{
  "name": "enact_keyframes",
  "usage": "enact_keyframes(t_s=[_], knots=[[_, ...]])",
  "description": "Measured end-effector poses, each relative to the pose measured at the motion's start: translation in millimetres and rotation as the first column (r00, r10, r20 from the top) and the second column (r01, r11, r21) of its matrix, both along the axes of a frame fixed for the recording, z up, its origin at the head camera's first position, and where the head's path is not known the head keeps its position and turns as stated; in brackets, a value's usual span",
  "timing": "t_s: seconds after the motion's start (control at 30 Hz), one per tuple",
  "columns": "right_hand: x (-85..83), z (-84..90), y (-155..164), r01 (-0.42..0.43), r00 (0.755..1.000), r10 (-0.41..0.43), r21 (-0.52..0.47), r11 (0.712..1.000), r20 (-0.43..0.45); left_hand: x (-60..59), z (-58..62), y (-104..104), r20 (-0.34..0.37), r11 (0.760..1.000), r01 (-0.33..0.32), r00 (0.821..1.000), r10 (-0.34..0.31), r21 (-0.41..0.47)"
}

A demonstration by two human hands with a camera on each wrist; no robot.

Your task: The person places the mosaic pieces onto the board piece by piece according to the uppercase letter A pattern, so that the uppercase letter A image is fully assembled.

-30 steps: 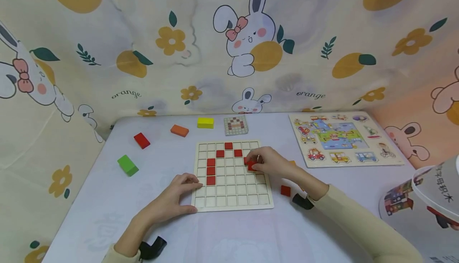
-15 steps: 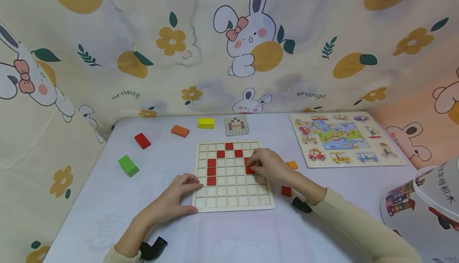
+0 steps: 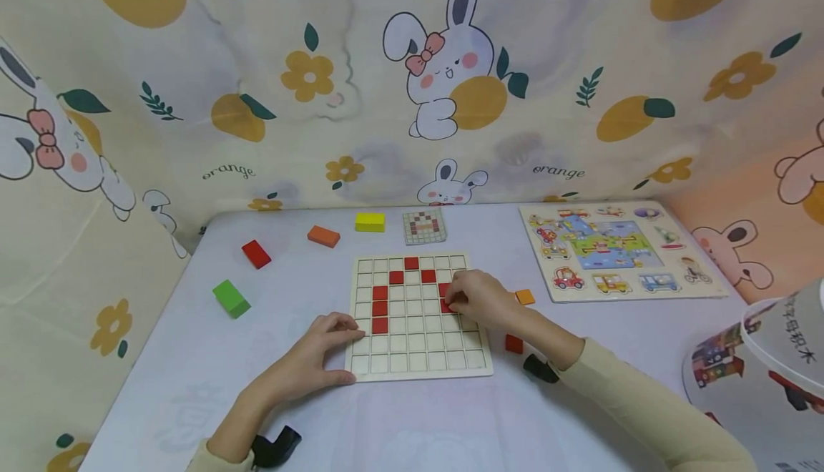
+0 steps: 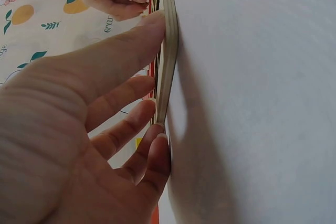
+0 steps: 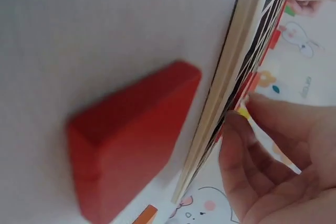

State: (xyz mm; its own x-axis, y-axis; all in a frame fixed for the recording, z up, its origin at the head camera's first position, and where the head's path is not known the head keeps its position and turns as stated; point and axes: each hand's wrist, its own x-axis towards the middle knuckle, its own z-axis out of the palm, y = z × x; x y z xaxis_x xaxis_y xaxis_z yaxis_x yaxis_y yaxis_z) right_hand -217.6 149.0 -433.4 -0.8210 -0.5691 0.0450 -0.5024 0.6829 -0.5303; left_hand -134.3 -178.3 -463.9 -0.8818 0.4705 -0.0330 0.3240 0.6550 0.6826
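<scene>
A pale wooden grid board [image 3: 418, 361] lies on the table, with several red square tiles [image 3: 380, 308] set in its cells as a slanting, arch-like outline. My right hand [image 3: 483, 299] pinches a red tile [image 3: 445, 307] between thumb and finger at the board's right side, low against a cell just below another red tile [image 3: 444, 289]. The fingers hide part of the pinched tile. At the board's lower left, my left hand [image 3: 315, 354] rests its thumb and fingertips against the edge. In the left wrist view, those fingers [image 4: 126, 129] are spread along the rim.
A loose red tile [image 3: 513, 344] and an orange tile [image 3: 525, 297] lie right of the board. Behind and left are green [image 3: 231, 298], red [image 3: 256, 254], orange [image 3: 323, 236] and yellow [image 3: 370, 222] blocks. A pattern card [image 3: 424, 226], picture puzzle [image 3: 618, 250] and tub [image 3: 759, 379] stand around.
My right hand has lowered the red tile from above the board into line below the upper right tile, and still pinches it. My left hand has stayed at the board's edge.
</scene>
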Motion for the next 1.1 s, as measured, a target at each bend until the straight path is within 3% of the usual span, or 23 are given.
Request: enact_keyframes(t_s=[0.2,0.43,0.53,0.77,1.1], knots=[[9.6,9.2,26.4,0.006,0.993,0.003,-0.073,0.997,0.117,-0.4,0.4,0.6,0.024,1.000,-0.003,1.000,0.003,0.000],[36.7,13.0,68.0,0.035,0.981,-0.044,0.047,0.998,0.192,0.3,1.6,1.6,0.033,1.000,-0.001,0.999,0.001,-0.008],[46.3,11.3,76.9,0.074,0.972,-0.084,0.054,0.996,0.220,0.4,2.2,1.0,0.026,1.000,-0.001,1.000,0.001,-0.005],[53.7,4.8,83.3,0.095,0.974,-0.090,-0.012,0.995,0.207,-0.2,0.5,-0.6,0.009,1.000,0.010,1.000,-0.010,0.001],[53.7,1.6,81.7,0.070,0.977,-0.067,-0.010,0.997,0.200,0.0,1.0,-0.1,-0.008,1.000,0.012,1.000,-0.012,0.004]])
